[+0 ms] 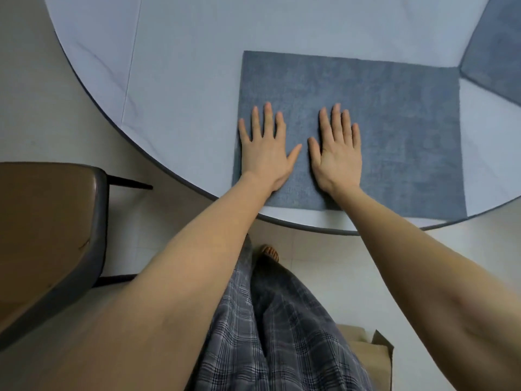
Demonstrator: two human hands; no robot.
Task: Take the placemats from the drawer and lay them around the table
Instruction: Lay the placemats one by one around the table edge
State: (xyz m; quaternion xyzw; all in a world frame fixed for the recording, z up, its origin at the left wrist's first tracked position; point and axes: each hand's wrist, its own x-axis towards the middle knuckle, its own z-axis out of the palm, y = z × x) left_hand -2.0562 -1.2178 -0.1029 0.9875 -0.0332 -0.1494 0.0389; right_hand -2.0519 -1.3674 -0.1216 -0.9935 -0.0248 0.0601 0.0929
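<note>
Checked trousers (270, 334) are seen at the very bottom, with bare toes (270, 252) poking out on the pale floor (324, 249). Brown cardboard (366, 351) is seen on the floor at the lower right. A brown chair (48, 235) with dark legs is parked to the left, just beside the counter's edge.

Two bare arms are stretched forward over the round counter (183, 80), which is covered by a pale blue cloth with fold lines in it. A blue-grey mat (394, 122) is laid flat on the counter, with its near edge close to the counter's rim. The left hand (266, 149) is pressed flat on the mat near its left edge, with the fingers straight and spread. The right hand (338, 148) is laid flat on the mat just beside the left one, fingers straight too. Nothing is gripped by either hand.

A second mat (496, 52) of the same colour is seen farther off at the right edge, also on the counter, with one corner almost touching the first mat.
</note>
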